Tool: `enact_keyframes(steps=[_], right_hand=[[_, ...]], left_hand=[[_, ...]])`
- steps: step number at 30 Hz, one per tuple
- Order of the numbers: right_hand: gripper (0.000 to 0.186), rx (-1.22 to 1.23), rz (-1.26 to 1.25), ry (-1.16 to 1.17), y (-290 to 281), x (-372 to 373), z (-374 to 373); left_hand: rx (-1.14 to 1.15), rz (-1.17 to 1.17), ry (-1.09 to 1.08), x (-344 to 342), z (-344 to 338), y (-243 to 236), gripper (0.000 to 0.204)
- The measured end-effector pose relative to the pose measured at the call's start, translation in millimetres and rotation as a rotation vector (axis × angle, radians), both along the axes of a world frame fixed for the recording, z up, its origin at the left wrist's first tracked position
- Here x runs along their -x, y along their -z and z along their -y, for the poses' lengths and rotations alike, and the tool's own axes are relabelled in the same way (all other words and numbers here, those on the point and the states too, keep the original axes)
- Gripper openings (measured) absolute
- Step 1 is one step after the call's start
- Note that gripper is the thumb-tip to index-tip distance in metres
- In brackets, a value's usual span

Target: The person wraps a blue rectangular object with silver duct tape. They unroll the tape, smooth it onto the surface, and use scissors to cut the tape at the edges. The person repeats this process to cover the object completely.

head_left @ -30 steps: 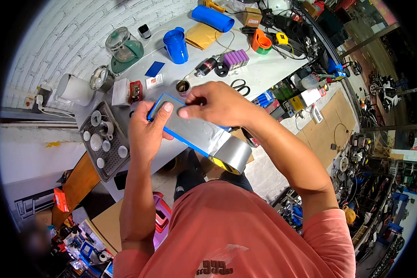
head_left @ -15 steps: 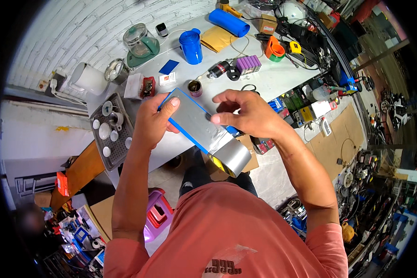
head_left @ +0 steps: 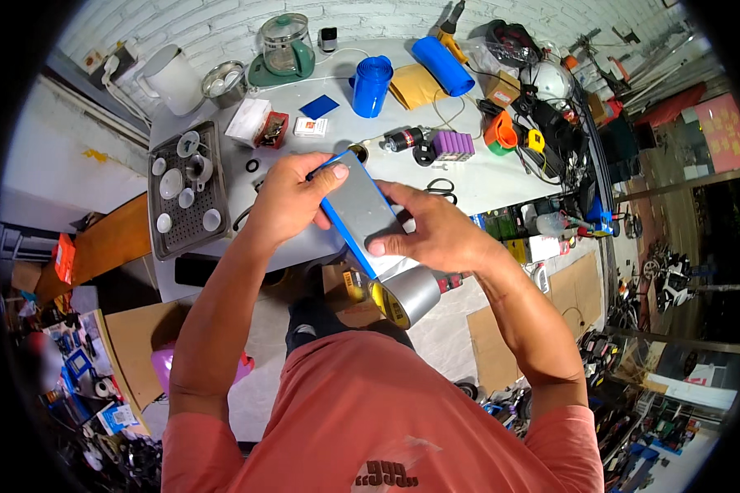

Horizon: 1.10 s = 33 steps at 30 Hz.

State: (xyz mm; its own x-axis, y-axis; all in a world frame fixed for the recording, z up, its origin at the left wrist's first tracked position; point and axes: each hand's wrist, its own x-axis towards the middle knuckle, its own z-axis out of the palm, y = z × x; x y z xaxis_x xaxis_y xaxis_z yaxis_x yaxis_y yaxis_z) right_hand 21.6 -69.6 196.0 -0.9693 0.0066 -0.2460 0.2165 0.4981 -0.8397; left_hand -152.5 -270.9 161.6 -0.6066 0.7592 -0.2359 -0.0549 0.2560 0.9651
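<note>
My left hand (head_left: 292, 193) is closed on the far end of a flat block with blue sides (head_left: 349, 236), its thumb lying on top. Silver duct tape (head_left: 360, 197) covers the block's upper face. From the near end the strip runs unbroken into the tape roll (head_left: 413, 296), which hangs there and shows a yellow and black inner side. My right hand (head_left: 448, 230) grips the block across its right side, thumb pressed on the tape close to the near end. The fingers on the far side and the underside of the block are partly hidden.
On the white table (head_left: 501, 185) stand a perforated tray with cups (head_left: 191, 193), a glass kettle (head_left: 286, 53), a blue film roll (head_left: 372, 86), a purple battery pack (head_left: 454, 145) and black-handled scissors (head_left: 441, 191). Cables and a white helmet (head_left: 548, 82) lie at the back right.
My right hand has come down from just above the tape, and its thumb now presses near the block's near end. The whole view has shifted; my left hand keeps its hold.
</note>
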Motion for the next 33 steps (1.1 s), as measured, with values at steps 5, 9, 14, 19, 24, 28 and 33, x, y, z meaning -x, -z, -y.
enact_keyframes(steps=[5,9,14,19,24,28,33], right_hand=[[0.097,-0.095,-0.075,0.211,13.9,59.6,-7.2],[0.092,-0.016,-0.051,0.215,17.1,30.8,0.6],[0.088,0.134,-0.036,0.214,18.5,-33.7,13.6],[0.086,-0.061,-0.136,0.3,10.5,10.1,0.9],[0.084,-0.16,-0.185,0.202,9.9,4.4,18.7],[0.088,-0.022,-0.121,0.202,8.3,-26.5,18.3],[0.091,-0.093,-0.306,0.229,17.0,25.3,30.5]], left_hand=[[0.003,-0.085,0.016,-0.6,-6.4,-1.3,0.043],[-0.027,-0.082,0.012,-1.7,-0.8,2.8,0.043],[-0.029,-0.098,-0.007,-3.2,-1.4,4.3,0.043],[-0.028,-0.095,-0.019,-3.3,-4.8,1.7,0.042],[-0.035,-0.084,-0.034,-3.1,0.8,3.5,0.044],[0.023,-0.119,-0.053,-7.2,-2.1,-2.3,0.048],[0.034,-0.085,-0.057,-9.4,-1.8,-3.3,0.05]])
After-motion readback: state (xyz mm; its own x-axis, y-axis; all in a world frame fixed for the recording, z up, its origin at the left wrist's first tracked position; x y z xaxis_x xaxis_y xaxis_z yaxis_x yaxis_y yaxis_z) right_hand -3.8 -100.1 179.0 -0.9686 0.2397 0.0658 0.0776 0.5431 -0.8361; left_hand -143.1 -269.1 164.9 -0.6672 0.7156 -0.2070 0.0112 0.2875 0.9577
